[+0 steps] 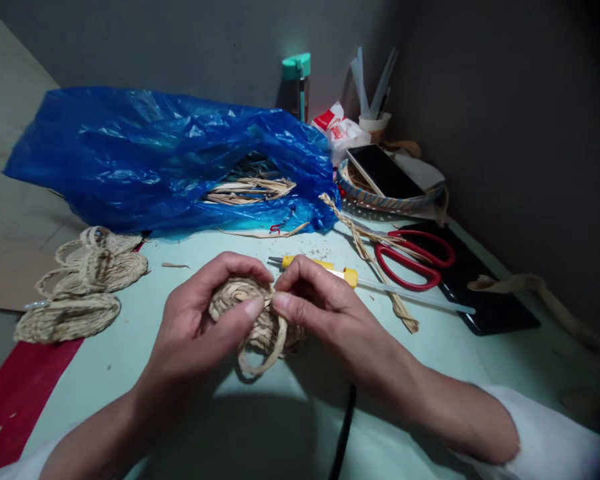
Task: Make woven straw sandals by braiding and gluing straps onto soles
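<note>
A small coiled piece of woven straw [240,298] is held just above the pale green table [445,340] between both hands. My left hand [200,317] wraps around its left side, thumb pressed on the front. My right hand [320,307] grips its right side, with the thumb meeting the left thumb. A loose loop of straw braid [260,360] hangs down from the piece, between the hands.
Finished woven straw pieces [77,287] lie at the left. A blue plastic bag [160,157] holding straw strips stretches across the back. Red scissors [413,257], a yellow-handled tool [347,275] and a black tablet [480,300] lie to the right. Behind sits a basket [380,197] with a phone.
</note>
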`<state>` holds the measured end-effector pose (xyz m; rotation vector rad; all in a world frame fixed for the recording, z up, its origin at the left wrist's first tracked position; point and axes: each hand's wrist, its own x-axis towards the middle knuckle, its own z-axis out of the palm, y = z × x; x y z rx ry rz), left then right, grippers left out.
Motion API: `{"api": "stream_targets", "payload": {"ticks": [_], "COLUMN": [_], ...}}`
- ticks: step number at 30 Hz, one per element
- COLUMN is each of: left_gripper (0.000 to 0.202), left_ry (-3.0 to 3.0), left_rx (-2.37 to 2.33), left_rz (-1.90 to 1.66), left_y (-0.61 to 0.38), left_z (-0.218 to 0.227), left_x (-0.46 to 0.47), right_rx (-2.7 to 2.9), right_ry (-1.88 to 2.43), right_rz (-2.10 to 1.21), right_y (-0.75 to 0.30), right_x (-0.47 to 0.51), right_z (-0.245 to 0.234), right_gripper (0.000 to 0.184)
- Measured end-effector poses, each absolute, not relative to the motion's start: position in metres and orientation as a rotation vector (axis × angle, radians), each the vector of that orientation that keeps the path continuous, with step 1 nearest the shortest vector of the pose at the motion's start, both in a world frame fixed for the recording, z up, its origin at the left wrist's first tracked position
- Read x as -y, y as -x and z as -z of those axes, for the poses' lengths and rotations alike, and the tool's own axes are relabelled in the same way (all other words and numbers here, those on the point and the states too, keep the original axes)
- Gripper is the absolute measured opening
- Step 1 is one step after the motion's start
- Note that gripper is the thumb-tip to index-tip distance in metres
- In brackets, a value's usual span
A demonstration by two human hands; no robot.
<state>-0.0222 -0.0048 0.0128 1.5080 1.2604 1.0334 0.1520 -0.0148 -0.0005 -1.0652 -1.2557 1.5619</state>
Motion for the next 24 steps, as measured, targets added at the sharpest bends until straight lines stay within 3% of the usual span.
{"api": "stream_targets", "payload": {"ticks": [4,7,10,15,24], "left_gripper": [0.055,0.07,0.067,0.018,0.05], "left_ry": [-1.08,-0.948,-0.82,-0.823,-1.015], "left_rx": [-0.911,-0.781,-0.814,-1.178,-1.211], "left_rz": [-0.972,-1.039,-1.151,-1.361,-1.097], "left_y": [0.021,0.019,0.021,0.033,0.028], "left_z": [-0.03,-0.039,-0.036,-0.009,0.012], "left_x": [-0.007,-0.015,-0.021,-0.034,-0.022], "right_rx": [1.056,1.031,0.959,0.79,0.634], "right_ry": [1.016,0.947,0.917,0.881,0.766], "right_rz": [-1.667,-1.668,-1.656,-1.653,-1.643], "right_y": [-0.159,-0.162,-0.164,-0.169,-0.175], "right_x": [0.008,0.006,0.005,0.0,-0.004], "right_z": [-0.005,-0.01,-0.013,-0.017,-0.022], "right_gripper": [0.021,0.021,0.023,0.028,0.024]}}
